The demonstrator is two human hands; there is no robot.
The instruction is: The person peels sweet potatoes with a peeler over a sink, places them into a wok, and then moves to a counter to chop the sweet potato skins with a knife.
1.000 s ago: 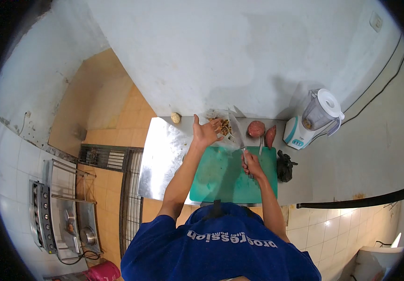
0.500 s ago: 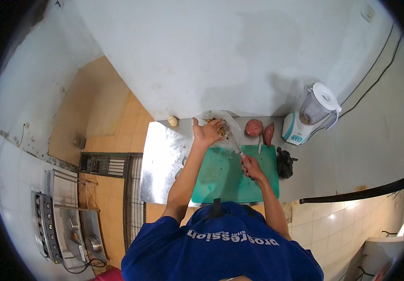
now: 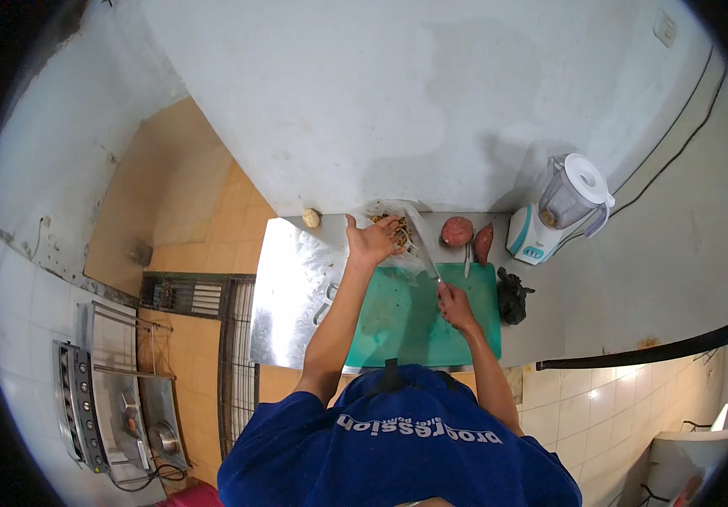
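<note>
The left hand (image 3: pixel 372 239) rests with its fingers on the brown scraps (image 3: pixel 398 228) in a clear plastic bag (image 3: pixel 410 232) at the far edge of the green cutting board (image 3: pixel 402 317), while the right hand (image 3: pixel 455 306) grips a knife (image 3: pixel 427 253) whose blade points into that bag.
</note>
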